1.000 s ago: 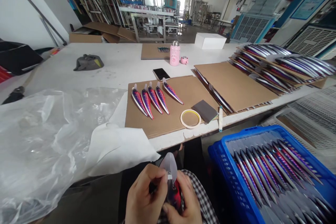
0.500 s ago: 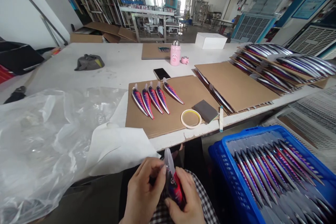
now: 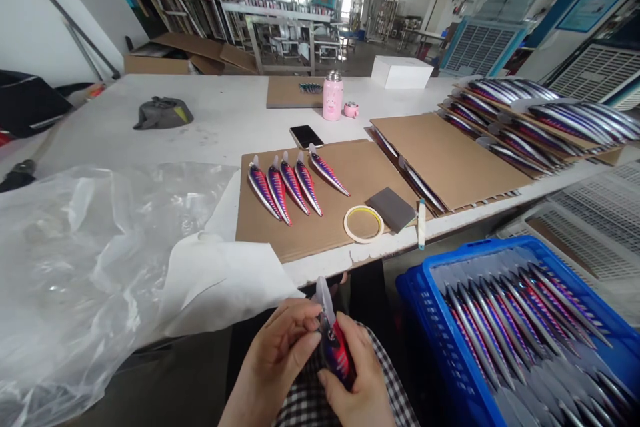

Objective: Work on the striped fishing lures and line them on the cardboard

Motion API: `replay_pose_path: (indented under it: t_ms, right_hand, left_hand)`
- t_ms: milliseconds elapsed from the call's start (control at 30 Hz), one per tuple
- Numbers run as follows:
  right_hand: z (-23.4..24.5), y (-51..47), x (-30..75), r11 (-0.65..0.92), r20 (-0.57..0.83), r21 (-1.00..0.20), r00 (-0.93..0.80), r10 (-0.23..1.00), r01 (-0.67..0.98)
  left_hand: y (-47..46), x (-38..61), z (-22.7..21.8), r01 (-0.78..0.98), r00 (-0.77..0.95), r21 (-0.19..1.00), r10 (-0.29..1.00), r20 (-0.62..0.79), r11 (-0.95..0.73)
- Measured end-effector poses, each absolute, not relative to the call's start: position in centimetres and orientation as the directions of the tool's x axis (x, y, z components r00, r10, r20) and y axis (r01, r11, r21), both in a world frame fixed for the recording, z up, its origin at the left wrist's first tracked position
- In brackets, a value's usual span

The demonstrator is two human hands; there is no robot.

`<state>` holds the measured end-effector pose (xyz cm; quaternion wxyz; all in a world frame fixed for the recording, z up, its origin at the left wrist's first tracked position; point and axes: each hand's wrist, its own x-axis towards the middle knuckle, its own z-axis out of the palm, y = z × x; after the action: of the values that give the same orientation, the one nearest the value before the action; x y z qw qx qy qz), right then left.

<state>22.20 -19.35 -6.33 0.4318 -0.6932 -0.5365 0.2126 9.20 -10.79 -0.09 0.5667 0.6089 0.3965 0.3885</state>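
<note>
Over my lap, my right hand (image 3: 361,370) is wrapped round a fishing lure (image 3: 336,355), dark, purple and red with a clear lip pointing up and away. My left hand (image 3: 286,350) has its thumb and forefinger pinched at the lure's head, beside the base of the lip. What lies between those fingertips is too small to make out. On the cardboard sheet (image 3: 280,243) ahead, several like lures (image 3: 289,185) lie side by side, with one lure (image 3: 329,172) a little apart. A tape roll (image 3: 346,225) and a dark grey pad (image 3: 391,209) lie near the sheet's right edge.
To the right stands a blue crate (image 3: 435,347) with rows of lures. Stacked cardboard layers (image 3: 450,160) with lures fill the table's right side. Clear plastic sheeting (image 3: 100,267) covers the left. Further back are a phone (image 3: 306,137), pink bottle (image 3: 333,97) and white box (image 3: 401,72).
My left fingertips have shifted slightly at the lure's head, with the fingers more drawn together. The lure has moved slightly to the right in my right hand's grip. The view has tilted a little.
</note>
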Motion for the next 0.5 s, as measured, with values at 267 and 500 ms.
replay_pose_path:
  t_ms: [267,500]
  right_hand:
    - [-6.24,-19.55,22.15,0.003,0.223,-0.806,0.299,0.928,0.592]
    - [-6.28,-19.67,22.24,0.016,0.244,-0.788,0.288,0.926,0.615]
  left_hand:
    - [-10.96,9.67,-0.29,0.026,0.252,0.998,0.966,-0.061,0.056]
    - [-11.04,9.94,-0.6,0.05,0.235,0.996,0.969,-0.079,0.069]
